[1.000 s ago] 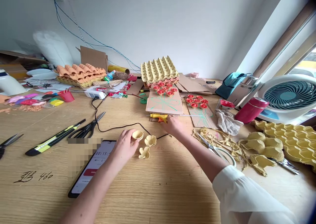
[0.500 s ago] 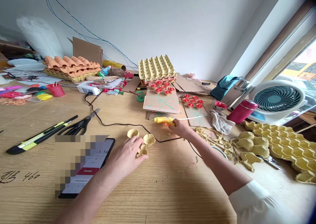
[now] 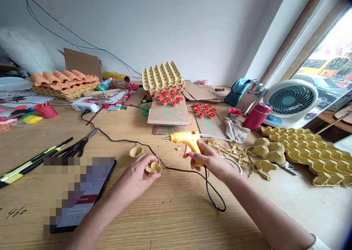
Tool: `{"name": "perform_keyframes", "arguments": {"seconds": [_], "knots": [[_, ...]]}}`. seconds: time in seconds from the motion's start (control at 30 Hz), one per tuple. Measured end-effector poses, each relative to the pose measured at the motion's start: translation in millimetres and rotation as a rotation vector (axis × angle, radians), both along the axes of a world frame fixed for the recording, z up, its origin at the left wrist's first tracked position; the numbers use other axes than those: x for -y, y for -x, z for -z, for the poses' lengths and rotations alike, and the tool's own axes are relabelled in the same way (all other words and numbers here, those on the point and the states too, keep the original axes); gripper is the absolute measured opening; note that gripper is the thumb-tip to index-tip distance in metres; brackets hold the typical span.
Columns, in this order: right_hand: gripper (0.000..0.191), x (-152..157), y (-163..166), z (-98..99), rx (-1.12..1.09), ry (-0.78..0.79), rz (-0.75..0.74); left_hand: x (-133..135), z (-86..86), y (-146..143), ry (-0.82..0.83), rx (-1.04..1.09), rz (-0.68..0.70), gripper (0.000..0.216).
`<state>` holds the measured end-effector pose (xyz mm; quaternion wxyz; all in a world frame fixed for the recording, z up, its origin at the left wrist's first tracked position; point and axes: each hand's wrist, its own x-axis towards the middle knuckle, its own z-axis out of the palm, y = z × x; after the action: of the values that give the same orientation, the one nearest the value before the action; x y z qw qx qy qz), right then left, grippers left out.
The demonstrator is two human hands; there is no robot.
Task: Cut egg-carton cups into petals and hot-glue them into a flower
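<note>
My right hand [image 3: 206, 161] grips the handle of a yellow glue gun [image 3: 186, 138], lifted off the wooden table [image 3: 176, 213] with its nozzle pointing left; its black cord [image 3: 211, 196] loops below. My left hand [image 3: 137, 176] pinches a small yellow petal-shaped egg-carton piece [image 3: 154, 167] against the table. A little cup-shaped carton piece [image 3: 136, 151] stands just left of it, untouched.
A phone [image 3: 79, 195] lies at the front left, with black scissors [image 3: 79, 146] and a utility knife [image 3: 30, 162] behind it. Cardboard with red carton flowers [image 3: 168, 107], egg trays [image 3: 162, 76], yellow tray scraps [image 3: 305, 151], silver scissors, a cloth, a red bottle [image 3: 257, 116] and a fan [image 3: 291, 99] crowd the back and right.
My right hand picked the glue gun up from the table and brought it nearer. My left hand let go of the cup piece and moved onto the petal piece.
</note>
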<state>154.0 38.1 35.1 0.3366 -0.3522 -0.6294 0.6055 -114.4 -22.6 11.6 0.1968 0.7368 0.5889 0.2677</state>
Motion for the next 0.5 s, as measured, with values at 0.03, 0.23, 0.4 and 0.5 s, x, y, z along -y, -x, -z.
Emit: {"name": "perform_keyframes", "arguments": {"seconds": [0.03, 0.23, 0.4, 0.5], "knots": [[0.033, 3, 2, 0.3, -0.024, -0.021, 0.004, 1, -1.9, -4, 0.05, 0.059, 0.019, 0.019], [0.036, 16, 5, 4.1, -0.094, -0.187, 0.093, 4, 6.0, -21, 0.319, 0.45, 0.139, 0.028], [0.037, 21, -9, 5.4, -0.174, -0.06, -0.02, 5, 13.5, -28, 0.405, 0.619, 0.185, 0.033], [0.04, 22, -19, 9.0, -0.17, -0.067, -0.047, 6, 15.2, -28, 0.384, 0.635, 0.185, 0.042]]}}
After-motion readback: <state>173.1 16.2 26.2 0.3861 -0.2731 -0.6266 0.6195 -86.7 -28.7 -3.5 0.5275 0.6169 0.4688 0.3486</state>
